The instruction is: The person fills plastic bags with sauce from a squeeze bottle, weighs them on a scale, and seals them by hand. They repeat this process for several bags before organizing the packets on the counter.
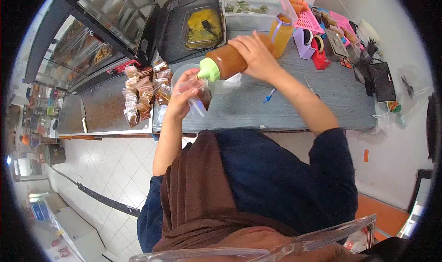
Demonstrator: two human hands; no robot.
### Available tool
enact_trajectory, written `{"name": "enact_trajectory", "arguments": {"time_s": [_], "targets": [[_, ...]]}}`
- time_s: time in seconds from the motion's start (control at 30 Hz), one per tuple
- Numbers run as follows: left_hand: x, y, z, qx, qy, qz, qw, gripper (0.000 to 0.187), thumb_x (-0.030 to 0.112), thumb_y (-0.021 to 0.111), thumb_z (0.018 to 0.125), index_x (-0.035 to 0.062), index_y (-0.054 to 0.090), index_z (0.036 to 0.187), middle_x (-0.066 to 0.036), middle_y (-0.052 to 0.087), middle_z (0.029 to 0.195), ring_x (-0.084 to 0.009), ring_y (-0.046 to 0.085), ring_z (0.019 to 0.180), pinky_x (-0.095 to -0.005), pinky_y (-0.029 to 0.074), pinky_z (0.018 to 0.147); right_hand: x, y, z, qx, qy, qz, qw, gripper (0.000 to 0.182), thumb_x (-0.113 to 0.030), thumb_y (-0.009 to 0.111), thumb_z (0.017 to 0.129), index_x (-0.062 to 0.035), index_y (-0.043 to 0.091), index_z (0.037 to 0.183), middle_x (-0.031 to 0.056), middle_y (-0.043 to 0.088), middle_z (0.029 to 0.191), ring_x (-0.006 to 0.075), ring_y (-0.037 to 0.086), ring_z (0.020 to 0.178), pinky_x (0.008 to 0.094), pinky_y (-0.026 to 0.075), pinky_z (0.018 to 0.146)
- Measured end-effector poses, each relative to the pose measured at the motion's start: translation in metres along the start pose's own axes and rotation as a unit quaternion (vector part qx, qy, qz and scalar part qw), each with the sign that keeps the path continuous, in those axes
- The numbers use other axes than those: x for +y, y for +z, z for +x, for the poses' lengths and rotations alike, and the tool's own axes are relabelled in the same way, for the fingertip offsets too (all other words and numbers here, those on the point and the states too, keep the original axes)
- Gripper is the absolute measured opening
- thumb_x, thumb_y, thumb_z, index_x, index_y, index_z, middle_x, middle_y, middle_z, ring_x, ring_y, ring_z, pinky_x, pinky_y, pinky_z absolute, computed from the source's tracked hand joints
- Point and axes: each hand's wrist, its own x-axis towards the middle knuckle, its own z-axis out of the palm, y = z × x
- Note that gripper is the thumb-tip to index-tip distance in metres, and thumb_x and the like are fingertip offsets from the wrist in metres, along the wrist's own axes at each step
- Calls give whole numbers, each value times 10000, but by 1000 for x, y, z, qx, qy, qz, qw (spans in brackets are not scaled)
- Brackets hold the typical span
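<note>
My right hand (253,55) is wrapped round a squeeze bottle (228,61) of brown sauce, tipped sideways with its light green cap (209,70) pointing down and left. Under that cap, my left hand (182,94) pinches a small clear plastic bag (202,101) with dark sauce in its bottom. The nozzle sits right at the bag's mouth. Left of my left hand, several filled sauce bags (142,94) lie in rows at the counter's edge. Behind my right hand stands a tall bottle (281,34) of yellow-orange liquid.
A glass dish (202,28) of yellow food with a dark utensil stands at the back, beside a glass display case (92,36). A knife (83,117) lies on the left. A blue pen (269,96), scissors (311,87) and tape dispensers (318,52) are to the right.
</note>
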Motion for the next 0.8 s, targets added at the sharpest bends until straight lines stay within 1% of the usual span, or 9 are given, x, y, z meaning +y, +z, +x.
{"name": "enact_trajectory", "arguments": {"time_s": [0.1, 0.2, 0.33, 0.43, 0.47, 0.57, 0.6, 0.7, 0.8], "targets": [[2, -14, 13, 51, 58, 158, 984, 576, 58, 735, 722, 50, 463, 1230, -36, 574, 1031, -136, 556, 955, -265, 452, 822, -8, 36, -23, -23, 167, 112, 979, 855, -209, 854, 540, -65, 436, 1273, 131, 505, 1231, 353, 484, 1163, 500, 332, 1048], [-5, -45, 31, 94, 88, 358, 925, 520, 78, 744, 713, 37, 501, 1171, -45, 585, 1031, -138, 562, 965, -262, 449, 836, 1, 69, -48, 63, 293, 220, 928, 922, -260, 894, 510, -20, 420, 1263, 180, 498, 1238, 356, 487, 1166, 447, 380, 1009], [-43, -86, 56, 47, 70, 512, 855, 494, 119, 723, 725, 24, 523, 1166, -98, 596, 1105, -187, 566, 1030, -298, 436, 897, 13, 92, -79, 144, 376, 214, 890, 954, -250, 912, 495, 25, 398, 1251, 208, 493, 1230, 338, 486, 1164, 424, 391, 986], [-59, -79, 54, 71, 98, 616, 779, 503, 138, 707, 741, 21, 516, 1191, -120, 585, 1134, -216, 549, 1076, -315, 425, 920, 21, 92, -93, 145, 396, 264, 867, 1024, -275, 914, 494, 26, 360, 1300, 215, 450, 1279, 357, 460, 1185, 425, 374, 1004], [-59, -78, 51, 71, 103, 623, 772, 542, 150, 689, 753, 24, 487, 1240, -137, 554, 1199, -243, 534, 1103, -332, 422, 933, 24, 101, -100, 184, 353, 244, 884, 1008, -319, 885, 562, 16, 337, 1340, 215, 408, 1321, 363, 438, 1197, 421, 365, 1003], [-56, -63, 38, 58, 88, 443, 890, 594, 137, 669, 764, 28, 434, 1298, -126, 527, 1254, -234, 529, 1109, -329, 435, 920, -16, 52, -78, 238, 254, -27, 937, 916, -346, 827, 654, -8, 346, 1356, 221, 358, 1359, 358, 427, 1200, 411, 369, 987], [-51, -45, 30, 12, 66, 326, 943, 619, 119, 627, 787, 40, 376, 1347, -112, 504, 1290, -205, 559, 1027, -310, 461, 857, -33, 48, -70, 259, 199, 1, 945, 699, -301, 765, 726, -47, 452, 1297, 173, 441, 1314, 333, 458, 1166, 413, 374, 968], [-39, -1, 6, -62, -59, 145, 986, 590, 93, 569, 809, 36, 352, 1355, -102, 526, 1233, -164, 576, 888, -285, 468, 772, -77, 34, -47, 34, 66, 208, 975, 484, -215, 739, 736, -75, 573, 1168, 130, 559, 1180, 323, 523, 1083, 413, 407, 931], [-40, 20, -4, -79, -83, 93, 989, 547, 77, 541, 817, 4, 361, 1328, -113, 558, 1135, -170, 599, 880, -304, 485, 759, -92, 39, -44, 7, 101, 327, 939, 272, -130, 706, 742, -80, 661, 1005, 98, 637, 982, 304, 589, 957, 389, 461, 845]]}}
